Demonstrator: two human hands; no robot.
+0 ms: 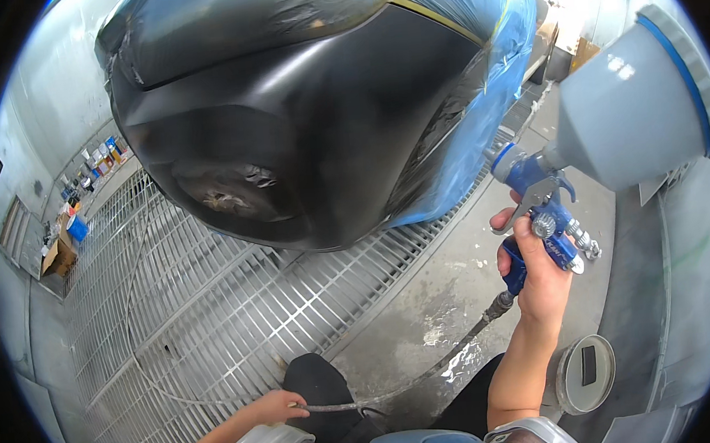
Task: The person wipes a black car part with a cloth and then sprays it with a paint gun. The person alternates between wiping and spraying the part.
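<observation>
My right hand (537, 270) is closed around the grip of a blue spray gun (534, 196), held up at the right. On top of the gun sits a large grey paint cup (635, 103), tilted, with a blue ring near its lid. From the grip an air hose (455, 363) runs down and left to my left hand (279, 405), which pinches it low over my knee. Ahead is a car's black front panel (307, 118) with a dark wheel area. Blue masking film (497, 72) and yellow tape (437, 20) border it. The gun's nozzle points toward the film side, apart from the panel.
Metal floor grating (197, 315) spreads under the car and to the left. An open bucket (586, 374) stands by my right forearm. Cans and bottles (105, 159) line the far left wall, near a cardboard box (59, 254) and a blue container (77, 228). The hose trails across the grating.
</observation>
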